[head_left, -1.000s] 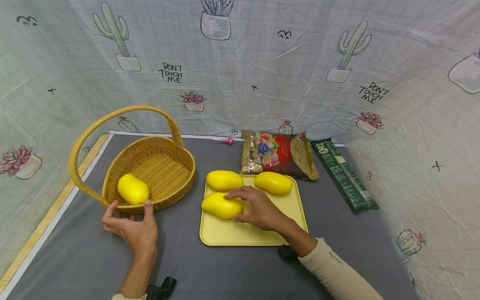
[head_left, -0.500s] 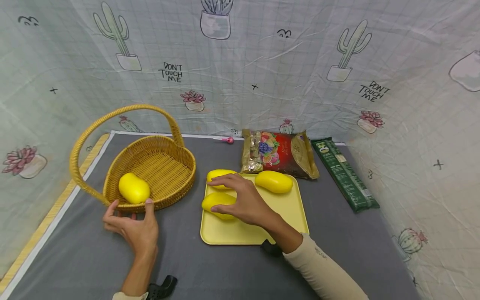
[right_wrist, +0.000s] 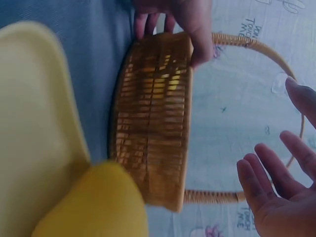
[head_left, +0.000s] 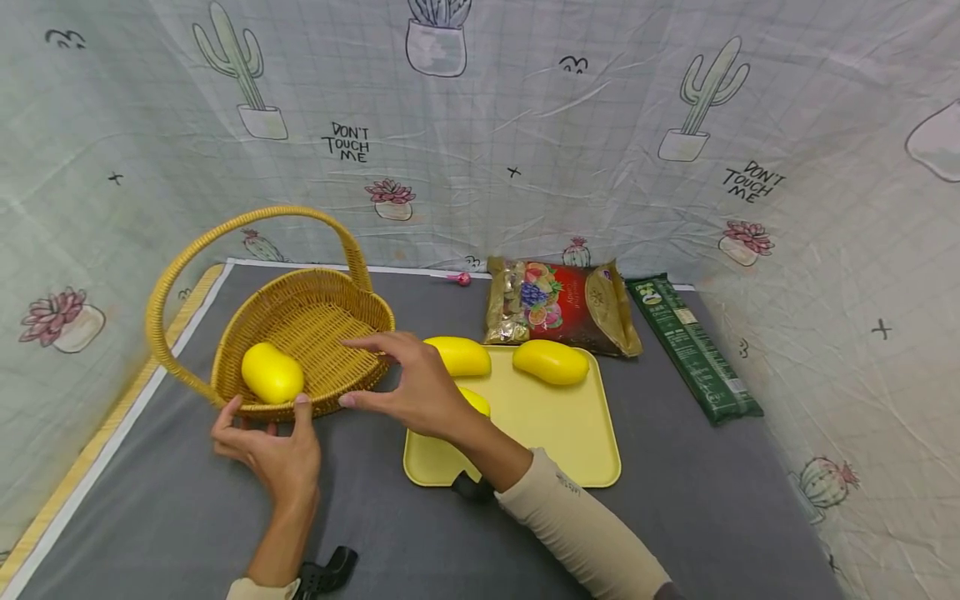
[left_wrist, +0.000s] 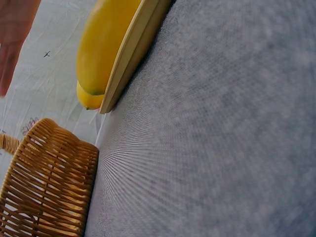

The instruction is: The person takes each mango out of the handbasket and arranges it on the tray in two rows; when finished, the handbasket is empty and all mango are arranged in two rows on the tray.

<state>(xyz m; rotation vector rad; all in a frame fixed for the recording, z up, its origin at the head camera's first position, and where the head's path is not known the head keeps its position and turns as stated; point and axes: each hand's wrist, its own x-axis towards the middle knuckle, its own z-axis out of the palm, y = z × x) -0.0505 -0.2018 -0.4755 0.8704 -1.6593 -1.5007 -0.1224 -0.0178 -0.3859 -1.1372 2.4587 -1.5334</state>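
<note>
The wicker basket [head_left: 322, 329] is gripped at its front rim by my left hand [head_left: 273, 458]. In the right wrist view the left thumb [right_wrist: 201, 47] lies on the rim and the other fingers go under the basket's base. One yellow mango [head_left: 272, 373] sits inside near the left hand. Over the gap between basket and tray is my right hand [head_left: 420, 387], empty, thumb and fingers spread, fingertips overlapping the basket's right side. Behind it, the yellow tray [head_left: 540, 442] bears a back-left mango [head_left: 463, 357], a back-right mango [head_left: 551, 362] and a front mango [head_left: 476, 402], mostly hidden by the right hand.
Behind the tray lies a gold and red candy bag [head_left: 562, 304], with a long green packet [head_left: 693, 350] to its right. A small pink item [head_left: 461, 279] is at the back edge of the grey cloth [head_left: 390, 542]. The basket's tall handle [head_left: 161, 287] arches over it.
My right hand has moved left, off the front mango on the tray and across to the basket's side, empty throughout. The left hand has kept its grip on the basket rim.
</note>
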